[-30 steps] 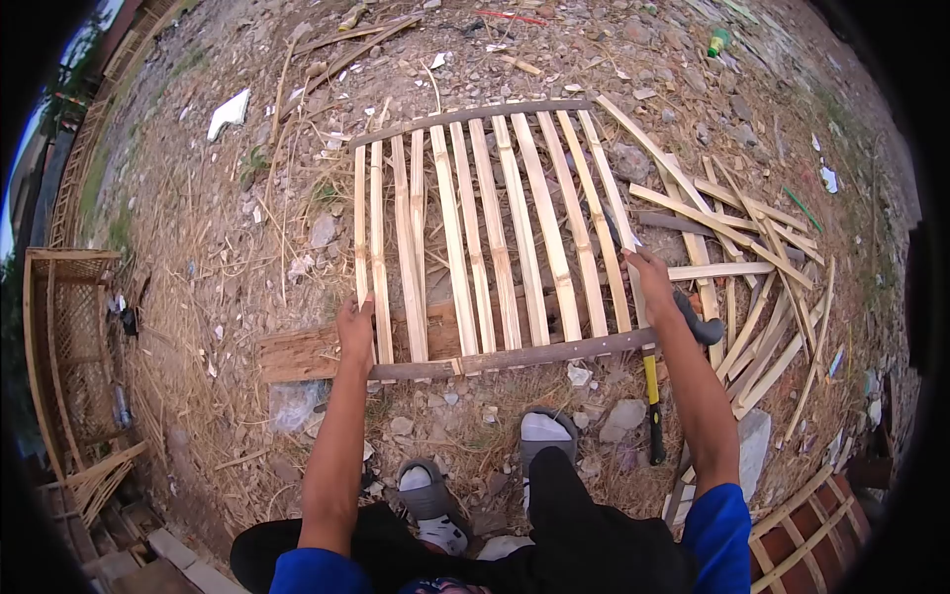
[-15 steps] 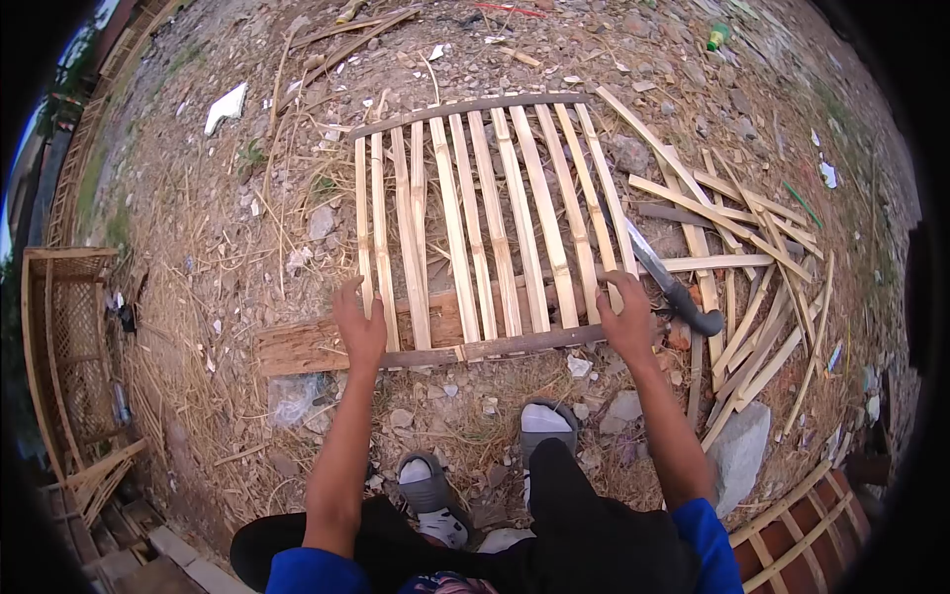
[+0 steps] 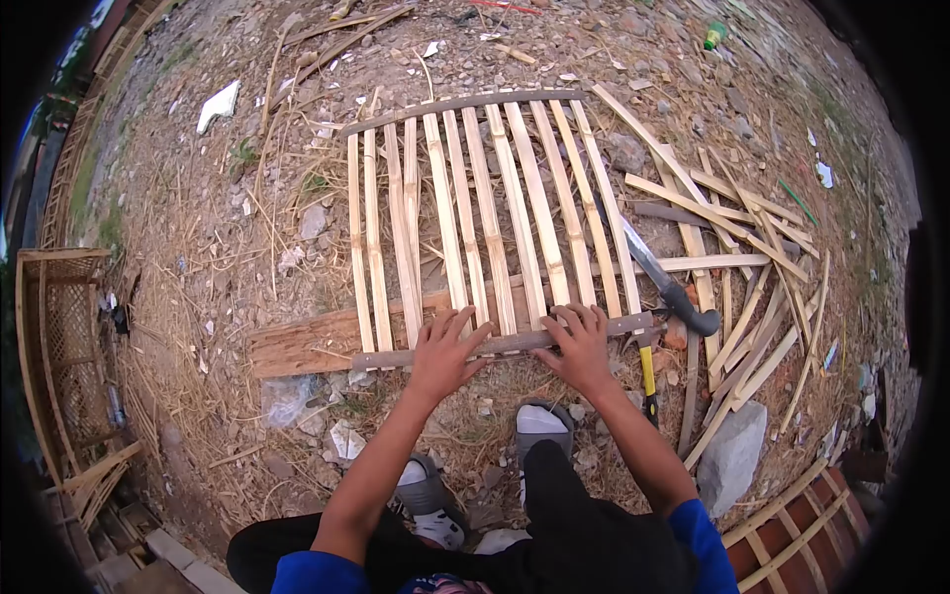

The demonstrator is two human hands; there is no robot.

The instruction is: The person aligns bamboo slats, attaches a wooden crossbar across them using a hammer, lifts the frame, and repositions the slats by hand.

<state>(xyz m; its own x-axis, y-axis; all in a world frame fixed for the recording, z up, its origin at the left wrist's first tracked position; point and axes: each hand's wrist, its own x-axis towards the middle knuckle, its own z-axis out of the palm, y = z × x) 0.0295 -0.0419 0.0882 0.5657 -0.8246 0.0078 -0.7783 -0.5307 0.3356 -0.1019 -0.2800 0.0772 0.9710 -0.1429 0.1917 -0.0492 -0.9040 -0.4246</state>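
A panel of pale bamboo slats (image 3: pixel 485 238) lies on the ground in front of me, with a dark crossbar at its far end and another crossbar (image 3: pixel 396 359) at its near end. Left of the middle, my left hand (image 3: pixel 442 358) rests on the near crossbar, its fingers spread over the slat ends. My right hand (image 3: pixel 581 351) lies on the same bar further right, fingers also apart. By the bar's right end is a hammer (image 3: pixel 648 374) with a yellow and black handle, its head partly hidden. A curved-handled machete (image 3: pixel 683 302) lies against the panel's right side.
A weathered plank (image 3: pixel 297 348) lies beneath the panel's near end. Loose bamboo strips (image 3: pixel 752 297) are heaped on the right, near a grey stone block (image 3: pixel 732 455). A wooden lattice frame (image 3: pixel 74 346) stands at left, and a slatted piece (image 3: pixel 802 525) lies lower right.
Both hands have moved inward from the panel's near corners to the middle part of the near crossbar. The hammer's yellow handle now shows by the bar's right end.
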